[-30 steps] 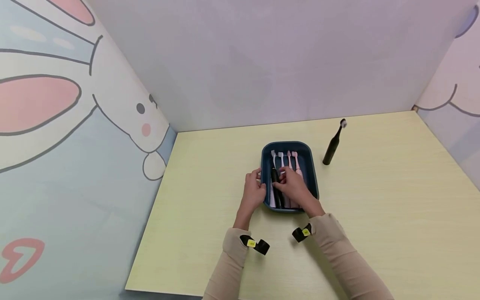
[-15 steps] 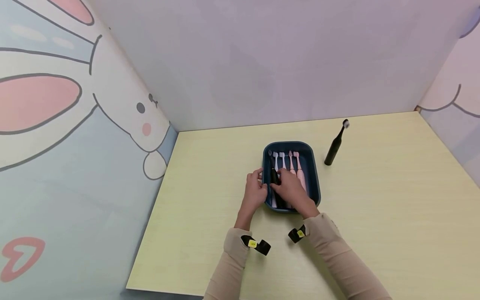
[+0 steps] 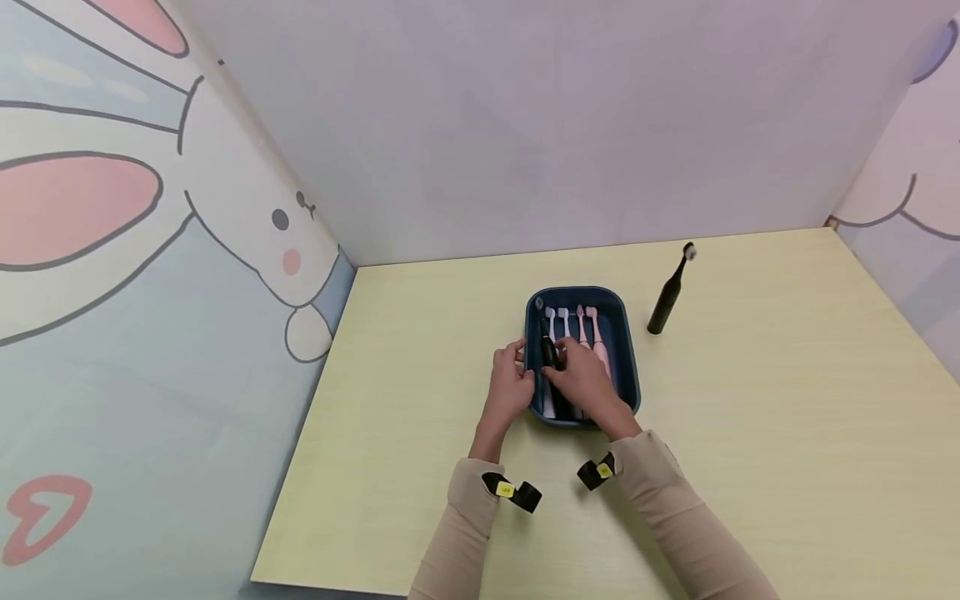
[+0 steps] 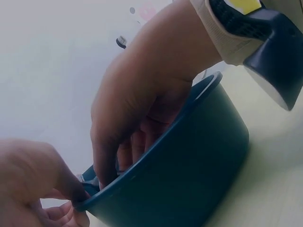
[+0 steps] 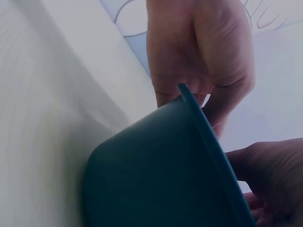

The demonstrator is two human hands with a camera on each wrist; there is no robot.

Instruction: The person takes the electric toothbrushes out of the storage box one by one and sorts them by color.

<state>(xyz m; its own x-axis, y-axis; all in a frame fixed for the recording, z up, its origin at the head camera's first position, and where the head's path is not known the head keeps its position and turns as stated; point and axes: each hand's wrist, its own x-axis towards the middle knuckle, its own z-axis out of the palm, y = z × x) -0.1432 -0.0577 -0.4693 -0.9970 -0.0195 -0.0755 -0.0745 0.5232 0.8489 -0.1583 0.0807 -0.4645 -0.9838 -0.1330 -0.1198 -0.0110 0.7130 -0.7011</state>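
In the head view, a black electric toothbrush [image 3: 550, 352] lies along the left side of a dark blue bin [image 3: 621, 333], and my right hand [image 3: 588, 379] pinches its handle between thumb and fingers. My left hand [image 3: 512, 387] grips the bin's left rim; the right wrist view shows its thumb inside the wall and its fingers outside. Beside the black brush lie white toothbrushes [image 3: 564, 321] and pink toothbrushes [image 3: 598, 337], heads toward the back. My right hand covers part of their handles. Seen from the left wrist, my right hand [image 4: 137, 94] reaches down into the bin.
Another black electric toothbrush [image 3: 665, 304] stands upright on the pale yellow table [image 3: 420, 375], right of the bin. A plain wall [image 3: 525, 133] rises behind the table, and a rabbit-painted wall [image 3: 97, 358] stands at the left.
The held black toothbrush has shifted left, from over a white toothbrush to the bin's left side. My right hand has moved slightly left and down with it. My left hand keeps its place on the rim.
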